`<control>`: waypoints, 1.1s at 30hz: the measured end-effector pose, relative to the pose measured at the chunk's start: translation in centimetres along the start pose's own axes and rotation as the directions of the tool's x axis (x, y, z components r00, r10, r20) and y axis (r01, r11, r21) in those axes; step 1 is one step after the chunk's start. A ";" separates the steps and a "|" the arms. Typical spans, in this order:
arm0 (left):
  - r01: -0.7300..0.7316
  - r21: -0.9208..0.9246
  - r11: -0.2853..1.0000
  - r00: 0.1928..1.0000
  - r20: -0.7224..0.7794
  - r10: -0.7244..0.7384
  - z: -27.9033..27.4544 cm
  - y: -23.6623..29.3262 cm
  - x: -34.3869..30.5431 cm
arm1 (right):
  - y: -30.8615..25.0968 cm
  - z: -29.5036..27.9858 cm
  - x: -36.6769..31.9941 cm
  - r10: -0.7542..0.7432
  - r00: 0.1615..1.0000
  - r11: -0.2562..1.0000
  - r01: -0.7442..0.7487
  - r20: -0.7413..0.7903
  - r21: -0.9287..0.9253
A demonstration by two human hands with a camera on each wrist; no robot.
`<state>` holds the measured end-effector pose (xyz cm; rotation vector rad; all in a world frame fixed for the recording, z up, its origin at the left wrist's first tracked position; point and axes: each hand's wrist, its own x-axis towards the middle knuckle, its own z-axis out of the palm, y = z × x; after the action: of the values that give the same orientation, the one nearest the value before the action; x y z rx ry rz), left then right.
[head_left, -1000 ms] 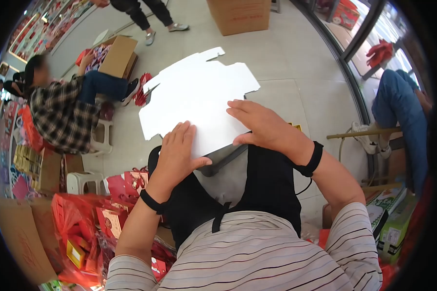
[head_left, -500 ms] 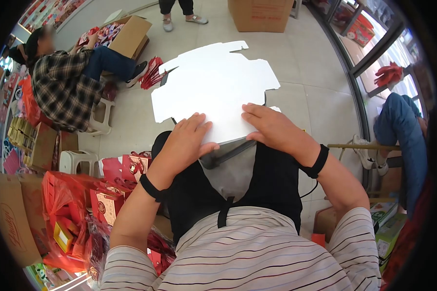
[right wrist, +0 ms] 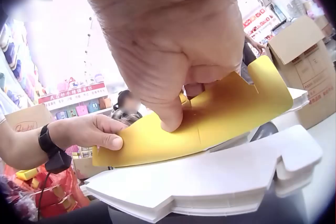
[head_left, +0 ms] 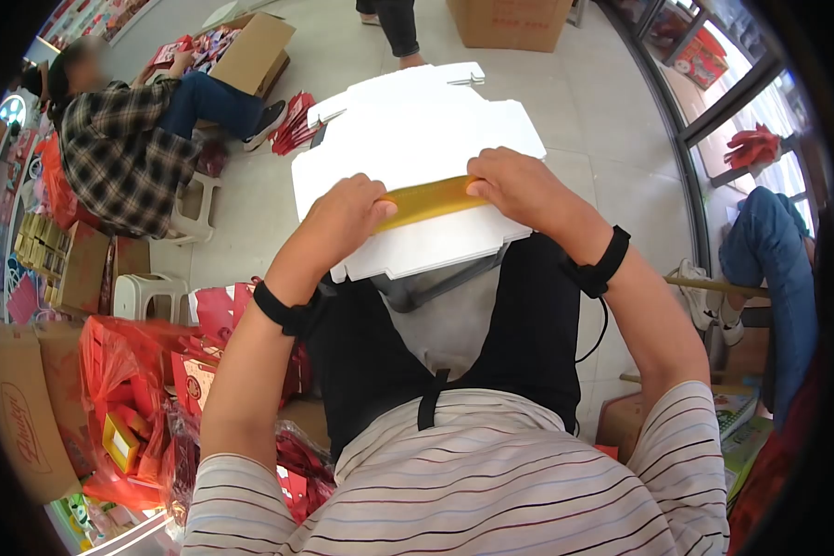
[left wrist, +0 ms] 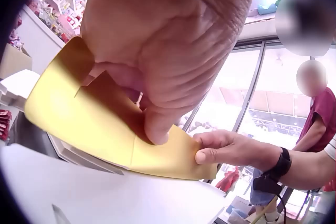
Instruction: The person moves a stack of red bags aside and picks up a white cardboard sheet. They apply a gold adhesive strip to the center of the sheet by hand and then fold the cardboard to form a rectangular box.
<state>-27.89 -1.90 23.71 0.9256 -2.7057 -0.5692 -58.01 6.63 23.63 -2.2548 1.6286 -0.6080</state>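
Note:
A die-cut cardboard box blank, white on its upper face, lies on a stack of similar white blanks. Its near edge is bent up, showing the yellow underside. My left hand pinches the left part of that raised edge between thumb and curled fingers. At its right part, my right hand pinches in the same way. Both wrist views show the yellow side curving above the stack, with crease lines and a slit in it. A grey stool or stand is partly visible beneath the stack.
At left a seated person is beside an open carton. Red bags lie on the floor nearby. A white stool and red plastic bags stand near my left side. Another person's legs are at right.
Earlier both hands lay with extended fingers on the white blank's near part. Now they pinch its near edge, which has been raised, exposing yellow. The standing person's legs in the background have shifted right.

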 end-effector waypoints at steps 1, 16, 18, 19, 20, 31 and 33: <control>-0.003 -0.003 1.000 1.000 0.007 0.003 0.1 -0.5 0.4 | 0.1 0.1 0.2 -0.018 1.000 0.999 0.018 -0.009 -0.042; 0.133 0.032 0.991 0.970 0.199 -0.137 -0.5 -1.7 2.8 | 1.7 0.1 3.1 0.143 0.967 0.990 -0.141 0.213 -0.022; 0.162 0.039 0.986 0.966 0.199 -0.167 -0.3 -1.3 2.9 | 1.9 0.5 3.0 0.114 0.978 0.993 -0.114 0.173 -0.012; 0.178 0.047 0.983 0.963 0.197 -0.184 -0.2 -1.2 2.9 | 2.0 0.7 2.9 0.100 0.983 0.995 -0.100 0.153 -0.008; 0.194 0.056 0.979 0.960 0.193 -0.202 -0.1 -1.1 2.8 | 2.0 0.8 2.8 0.102 0.984 0.995 -0.101 0.148 -0.012; 0.291 0.009 0.957 0.923 0.259 -0.283 -1.1 0.5 3.6 | 1.7 1.0 2.8 0.093 0.988 0.996 -0.091 0.126 -0.022; 0.287 0.009 0.958 0.925 0.257 -0.279 -1.1 0.5 3.9 | 1.6 1.2 2.9 0.092 0.990 0.995 -0.089 0.107 -0.038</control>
<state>-30.85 -4.28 25.29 1.3332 -2.7918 -0.8350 -57.96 3.35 22.36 -2.1820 1.6879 -0.4308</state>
